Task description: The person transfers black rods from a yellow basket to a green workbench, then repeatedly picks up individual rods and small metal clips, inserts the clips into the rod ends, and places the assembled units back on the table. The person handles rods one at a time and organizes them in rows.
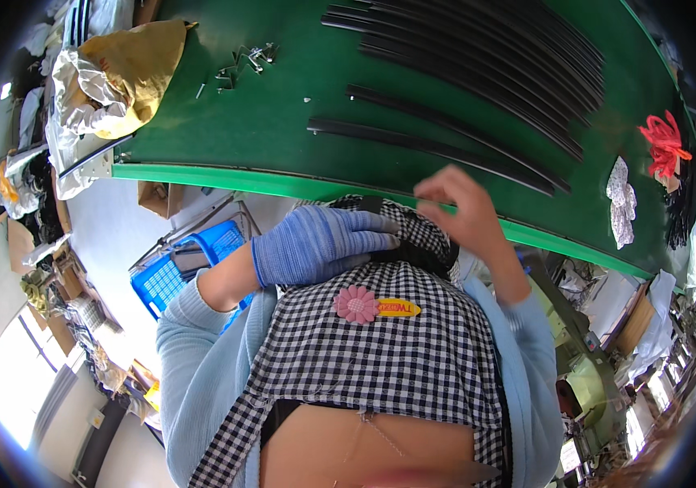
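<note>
My left hand, in a blue knitted glove, lies across the front of my black-and-white checked apron at the waist. Its fingers are stretched out to the right over a dark part of the cloth. My right hand is bare and raised near the green table's edge, fingers loosely bent and apart, with nothing seen in it. Beyond it on the green table lie two separate black strips, a nearer strip and a farther strip. Many more black strips are laid side by side behind them.
Small metal pieces lie at the table's far left, near a yellow sack. On the right are a patterned cloth and a bundle of red cord. A blue basket stands below the table's left. Machinery is at right.
</note>
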`<state>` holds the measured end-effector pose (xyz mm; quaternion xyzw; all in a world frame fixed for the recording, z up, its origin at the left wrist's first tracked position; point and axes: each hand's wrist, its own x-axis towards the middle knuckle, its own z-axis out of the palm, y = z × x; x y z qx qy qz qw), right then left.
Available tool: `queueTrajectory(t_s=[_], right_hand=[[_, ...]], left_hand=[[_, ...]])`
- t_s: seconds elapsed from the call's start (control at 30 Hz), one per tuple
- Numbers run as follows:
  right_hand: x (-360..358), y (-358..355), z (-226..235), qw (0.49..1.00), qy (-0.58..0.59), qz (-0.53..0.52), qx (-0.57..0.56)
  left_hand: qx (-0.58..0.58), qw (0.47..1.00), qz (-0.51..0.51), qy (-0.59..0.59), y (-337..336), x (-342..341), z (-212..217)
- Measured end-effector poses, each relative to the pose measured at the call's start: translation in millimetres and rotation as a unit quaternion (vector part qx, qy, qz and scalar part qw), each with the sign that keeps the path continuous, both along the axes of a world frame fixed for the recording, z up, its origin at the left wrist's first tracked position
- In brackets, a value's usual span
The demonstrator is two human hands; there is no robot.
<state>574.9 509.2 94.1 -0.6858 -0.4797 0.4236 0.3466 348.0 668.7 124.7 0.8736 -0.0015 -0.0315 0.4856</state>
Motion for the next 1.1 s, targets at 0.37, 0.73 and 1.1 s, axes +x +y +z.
queueTrajectory(t_s=[0.37, 0.73, 1.1], right_hand=[[-41.9, -275.0, -30.3, 0.914, 0.25, -0.197, -0.251], [-36.6, -255.9, 0.3, 0.933, 0.098, -0.189, -0.29], [-49.3, -356.2, -61.6, 0.937, 0.182, -0.089, -0.284]], left_hand=[[0.045, 0.963, 0.06, 0.26, -36.1, -59.9, 39.3], [-0.201, 0.898, 0.287, 0.265, -99.8, -84.1, 6.0], [-0.427, 0.795, 0.275, 0.332, -99.5, -87.6, 20.7]])
